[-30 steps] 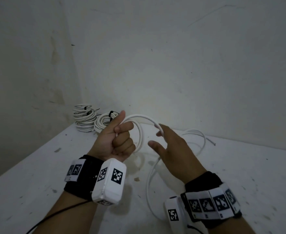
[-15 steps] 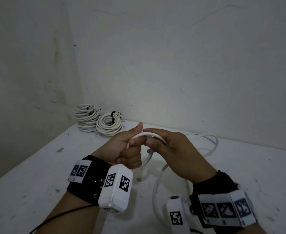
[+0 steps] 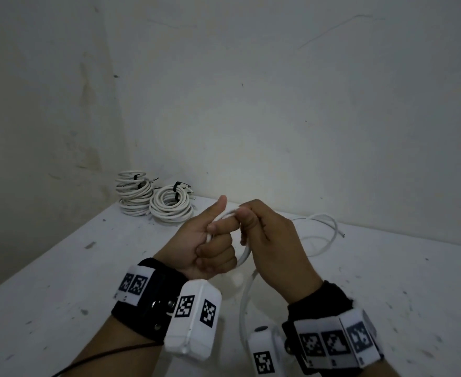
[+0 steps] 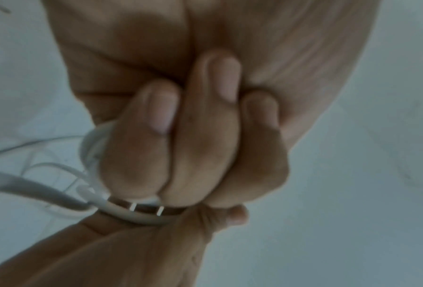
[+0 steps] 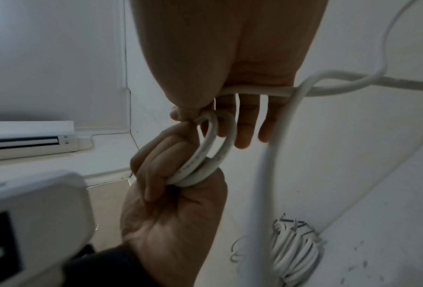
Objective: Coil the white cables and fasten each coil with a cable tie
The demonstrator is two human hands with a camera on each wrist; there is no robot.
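- The left hand [image 3: 210, 243] makes a fist round a small coil of white cable [image 5: 206, 153], thumb up toward 12 o'clock.
- The right hand [image 3: 271, 246] pinches the coil's top; its other fingers [image 5: 246, 124] hang fairly straight.
- The coil stands upright; loose cable runs down toward 6 o'clock.
- Tied coils [image 3: 153, 197] lie on the table [image 3: 60, 281] at 10 o'clock.

A smooth, slightly glossy plastic sheath is seen on the white cable [image 5: 206, 149]. The table [image 3: 60, 281] is matt, scuffed and speckled, perhaps painted.
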